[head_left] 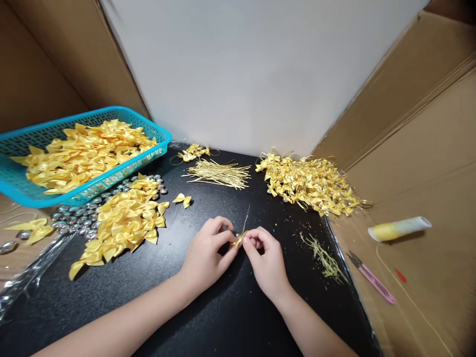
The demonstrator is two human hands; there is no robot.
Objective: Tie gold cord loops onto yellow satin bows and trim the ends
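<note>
Both hands meet at the centre of the black table [208, 317] — the left hand [206, 255] and right hand [266, 263] each pinch a small yellow bow [238, 241] between fingertips. Its gold wire [246, 218] rises toward 12 o'clock; both hands are equally near.

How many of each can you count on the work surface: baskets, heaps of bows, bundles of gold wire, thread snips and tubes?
Baskets: 1, the blue basket
Heaps of bows outside the basket: 2, the left heap and the right heap
Bundles of gold wire: 1
Thread snips: 1
Tubes: 1
Total: 6
</note>
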